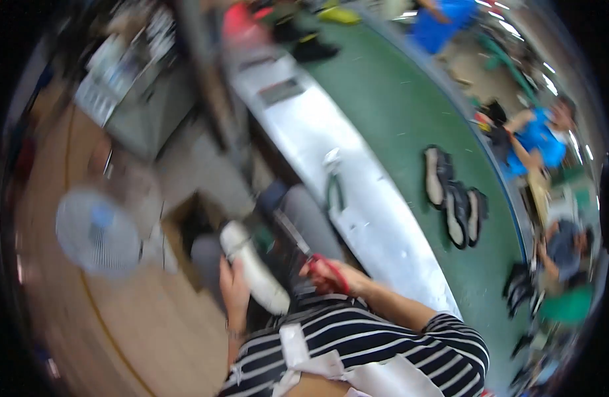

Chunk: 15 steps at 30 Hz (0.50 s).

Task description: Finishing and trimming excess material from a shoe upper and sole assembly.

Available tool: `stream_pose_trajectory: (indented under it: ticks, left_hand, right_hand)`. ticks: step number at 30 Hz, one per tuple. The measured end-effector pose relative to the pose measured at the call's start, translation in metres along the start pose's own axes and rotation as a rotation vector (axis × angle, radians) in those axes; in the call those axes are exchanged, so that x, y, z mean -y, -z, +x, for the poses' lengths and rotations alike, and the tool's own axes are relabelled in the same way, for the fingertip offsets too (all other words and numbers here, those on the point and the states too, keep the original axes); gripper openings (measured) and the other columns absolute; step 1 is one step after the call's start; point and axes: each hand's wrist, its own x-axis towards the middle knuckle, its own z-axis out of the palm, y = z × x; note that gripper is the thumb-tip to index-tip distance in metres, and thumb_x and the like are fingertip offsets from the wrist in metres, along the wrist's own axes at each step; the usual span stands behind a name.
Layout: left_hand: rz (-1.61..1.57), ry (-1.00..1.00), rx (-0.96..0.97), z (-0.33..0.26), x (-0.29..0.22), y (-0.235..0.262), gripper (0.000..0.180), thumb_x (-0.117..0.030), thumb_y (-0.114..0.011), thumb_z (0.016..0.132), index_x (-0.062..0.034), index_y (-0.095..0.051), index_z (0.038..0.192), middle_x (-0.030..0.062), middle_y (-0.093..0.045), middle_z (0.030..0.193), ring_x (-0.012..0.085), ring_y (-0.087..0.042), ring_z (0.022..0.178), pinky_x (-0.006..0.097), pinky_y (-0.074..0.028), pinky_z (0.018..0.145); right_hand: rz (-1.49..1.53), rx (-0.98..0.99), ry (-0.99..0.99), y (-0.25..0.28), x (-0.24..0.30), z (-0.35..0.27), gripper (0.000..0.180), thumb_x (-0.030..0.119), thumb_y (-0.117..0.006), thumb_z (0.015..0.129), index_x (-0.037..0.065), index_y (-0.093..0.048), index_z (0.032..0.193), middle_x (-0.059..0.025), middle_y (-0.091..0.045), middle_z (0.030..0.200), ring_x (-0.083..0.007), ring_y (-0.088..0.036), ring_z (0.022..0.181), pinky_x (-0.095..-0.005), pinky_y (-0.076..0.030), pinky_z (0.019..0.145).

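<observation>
Across my lap lies a dark shoe with its pale sole [257,272] turned up. My left hand [234,286] is closed around the shoe's left edge. On the other side of it, my right hand [336,274] is closed on red-handled scissors [326,270]. Their long metal blade [292,233] points up and left, past the shoe's dark side. Motion blur hides the blade tips and the shoe's finer details.
A metal-topped bench strip [377,225] runs along my right with green-handled pliers [334,185] on it. Beyond, several shoes [455,205] sit on a green conveyor belt [377,99]. A white fan [98,231] stands left. Across the belt, people [546,142] work.
</observation>
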Motion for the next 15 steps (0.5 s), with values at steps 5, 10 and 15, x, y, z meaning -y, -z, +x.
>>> stream_pose_trajectory:
  ticks: [5, 10, 15]
  left_hand:
    - [0.153, -0.055, -0.139, -0.019, -0.024, -0.018, 0.051, -0.028, -0.048, 0.098, 0.0019, -0.039, 0.139, 0.0258, -0.061, 0.113, 0.0323, -0.063, 0.099, 0.035, -0.046, 0.084]
    - [0.041, -0.075, -0.216, -0.033, -0.007, -0.015, 0.05, -0.028, -0.046, 0.1, 0.0055, -0.041, 0.137, 0.0263, -0.053, 0.13, 0.0345, -0.052, 0.121, 0.035, -0.039, 0.1]
    - [0.056, -0.109, -0.211, -0.027, 0.009, -0.017, 0.049, -0.024, -0.045, 0.098, 0.0048, -0.04, 0.138, 0.024, -0.046, 0.138, 0.0322, -0.045, 0.128, 0.035, -0.034, 0.105]
  right_hand:
    - [-0.216, 0.056, -0.18, -0.02, 0.016, -0.031, 0.055, 0.059, -0.051, 0.091, 0.007, -0.053, 0.107, 0.0057, -0.042, 0.07, -0.0049, -0.039, 0.056, -0.0193, -0.031, 0.049]
    - [-0.293, 0.087, -0.35, -0.051, 0.027, -0.022, 0.063, 0.068, -0.042, 0.09, 0.006, -0.055, 0.093, 0.0046, -0.045, 0.07, -0.0061, -0.043, 0.056, -0.0194, -0.035, 0.05]
    - [-0.584, -0.009, -0.36, -0.059, 0.035, 0.014, 0.069, 0.072, -0.034, 0.089, 0.007, -0.053, 0.079, 0.0022, -0.046, 0.06, -0.009, -0.046, 0.047, -0.0227, -0.04, 0.043]
